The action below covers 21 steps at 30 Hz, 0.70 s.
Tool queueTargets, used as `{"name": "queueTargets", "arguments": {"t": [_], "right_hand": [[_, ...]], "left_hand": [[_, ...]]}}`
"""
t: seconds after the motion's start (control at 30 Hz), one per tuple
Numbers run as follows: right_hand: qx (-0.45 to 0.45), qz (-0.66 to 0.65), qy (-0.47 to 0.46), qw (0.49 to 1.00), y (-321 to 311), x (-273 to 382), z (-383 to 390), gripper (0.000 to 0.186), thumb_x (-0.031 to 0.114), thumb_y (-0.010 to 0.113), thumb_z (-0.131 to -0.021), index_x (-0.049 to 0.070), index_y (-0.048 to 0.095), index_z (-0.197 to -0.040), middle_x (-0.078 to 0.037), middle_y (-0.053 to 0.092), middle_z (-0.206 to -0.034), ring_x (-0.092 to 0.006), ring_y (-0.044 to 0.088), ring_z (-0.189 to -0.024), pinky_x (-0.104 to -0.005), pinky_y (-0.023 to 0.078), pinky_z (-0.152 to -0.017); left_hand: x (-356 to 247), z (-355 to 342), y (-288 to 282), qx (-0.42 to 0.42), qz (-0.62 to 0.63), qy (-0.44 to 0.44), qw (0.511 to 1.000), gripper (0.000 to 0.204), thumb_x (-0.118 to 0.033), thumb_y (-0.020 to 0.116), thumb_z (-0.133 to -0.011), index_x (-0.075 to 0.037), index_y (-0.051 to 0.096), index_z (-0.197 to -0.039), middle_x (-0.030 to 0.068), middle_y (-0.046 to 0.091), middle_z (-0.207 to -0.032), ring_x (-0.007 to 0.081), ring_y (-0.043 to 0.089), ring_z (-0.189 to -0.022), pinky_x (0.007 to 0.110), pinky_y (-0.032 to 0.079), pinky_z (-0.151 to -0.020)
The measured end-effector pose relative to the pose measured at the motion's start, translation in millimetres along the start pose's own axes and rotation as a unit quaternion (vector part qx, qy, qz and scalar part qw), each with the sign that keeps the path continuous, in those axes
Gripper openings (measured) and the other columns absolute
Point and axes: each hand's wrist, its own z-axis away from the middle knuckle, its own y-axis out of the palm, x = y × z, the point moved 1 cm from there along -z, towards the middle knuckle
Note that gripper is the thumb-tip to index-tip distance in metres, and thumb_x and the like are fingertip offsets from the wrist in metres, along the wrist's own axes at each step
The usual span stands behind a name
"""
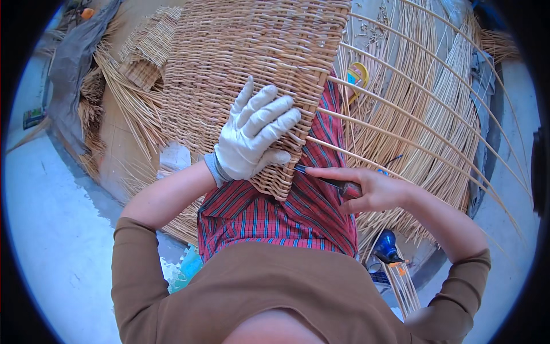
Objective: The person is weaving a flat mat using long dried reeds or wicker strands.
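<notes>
A woven wicker panel (229,63) lies tilted over my lap, one corner pointing toward me. My left hand (252,135), in a white glove, rests flat on its surface near that corner, fingers spread. Long unwoven rods (395,106) stick out from the panel's right edge and curve away to the right. My bare right hand (375,189) is just right of the corner, closed round a dark hand tool (342,184). Its index finger stretches toward the panel's edge, a dark tip beside it. The palm and fingers hide most of the tool, so I cannot tell its kind.
Bundles of loose rods (427,114) cover the floor on the right, with a yellow round container (358,73) among them. More cane (129,109) and a grey cloth (71,74) lie left. Near my right elbow stands a dark blue bottle (387,246).
</notes>
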Motion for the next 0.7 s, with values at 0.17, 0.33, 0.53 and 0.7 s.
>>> {"name": "queueTargets", "arguments": {"t": [0.17, 0.33, 0.53, 0.7], "right_hand": [[0.034, -0.230, 0.025, 0.972, 17, -11, -1, 0.093, 0.006, 0.072, -0.096, 0.029, 0.025, -0.173, 0.010, 0.043, -0.070, -0.0025, 0.040, -0.061, -0.0224, 0.035, -0.056], [0.073, -0.268, -0.113, 0.954, 23, -54, -4, 0.076, 0.043, 0.057, -0.111, 0.018, 0.022, -0.173, 0.001, 0.053, -0.074, -0.0074, 0.046, -0.061, -0.0255, 0.040, -0.057], [-0.490, -0.176, -0.031, 0.853, -38, -227, -72, 0.027, 0.032, 0.059, -0.110, 0.008, 0.073, -0.110, -0.006, 0.070, -0.095, -0.0121, 0.072, -0.088, -0.0285, 0.056, -0.072], [-0.644, 0.269, 0.086, 0.711, -111, -233, -139, 0.039, 0.036, 0.076, -0.095, 0.006, 0.072, -0.119, -0.018, 0.074, -0.105, -0.0328, 0.075, -0.089, -0.0451, 0.059, -0.082]], "left_hand": [[-8, 3, 0, -0.024, -0.081, 0.007, 0.996, 0.074, -0.054, 0.078, -0.084, -0.015, 0.063, -0.146, 0.0089, 0.061, -0.141, 0.0335, 0.053, -0.142, 0.063, 0.031, -0.128], [-37, 18, -19, 0.082, 0.033, -0.054, 0.995, 0.106, -0.069, 0.084, -0.068, -0.010, 0.055, -0.152, 0.0170, 0.050, -0.153, 0.0428, 0.046, -0.147, 0.067, 0.027, -0.127], [-43, 32, -15, 0.153, 0.022, -0.012, 0.988, 0.139, -0.091, 0.070, -0.062, -0.006, 0.033, -0.166, 0.0238, 0.028, -0.172, 0.0466, 0.022, -0.161, 0.074, 0.008, -0.128], [-44, 32, -2, 0.116, -0.007, -0.022, 0.993, 0.136, -0.088, 0.075, -0.062, -0.006, 0.037, -0.164, 0.0221, 0.035, -0.169, 0.0434, 0.025, -0.160, 0.073, 0.008, -0.129]]}}
